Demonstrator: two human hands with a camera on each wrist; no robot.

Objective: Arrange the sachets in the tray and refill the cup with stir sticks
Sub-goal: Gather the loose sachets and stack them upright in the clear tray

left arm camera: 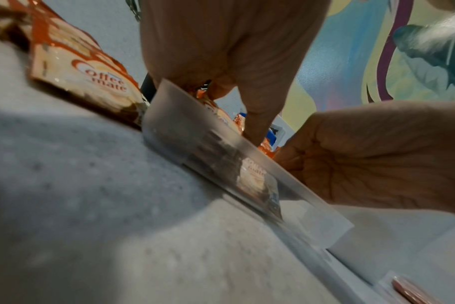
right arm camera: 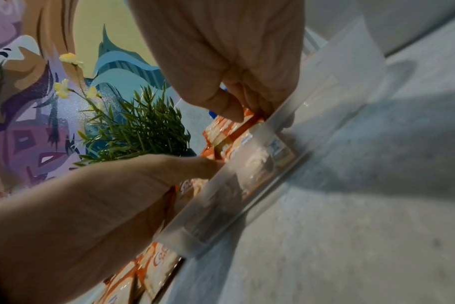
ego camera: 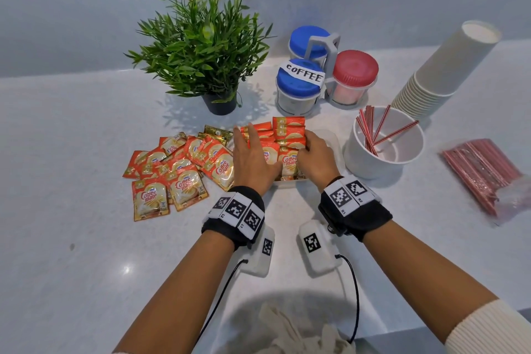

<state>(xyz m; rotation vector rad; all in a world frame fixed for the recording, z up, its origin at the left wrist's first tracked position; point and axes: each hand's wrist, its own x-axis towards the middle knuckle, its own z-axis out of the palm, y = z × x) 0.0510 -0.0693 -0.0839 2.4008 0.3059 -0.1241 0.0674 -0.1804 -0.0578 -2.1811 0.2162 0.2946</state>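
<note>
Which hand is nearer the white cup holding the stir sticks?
Right. The right hand is over the tray's right side, next to the white cup. The left hand lies on the sachets in the tray, farther left.

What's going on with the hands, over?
Left hand flat on sachets in tray. Right hand pinching a sachet there. Loose pile still outside, left of tray. Cup nearly empty; nothing blocking.
</note>
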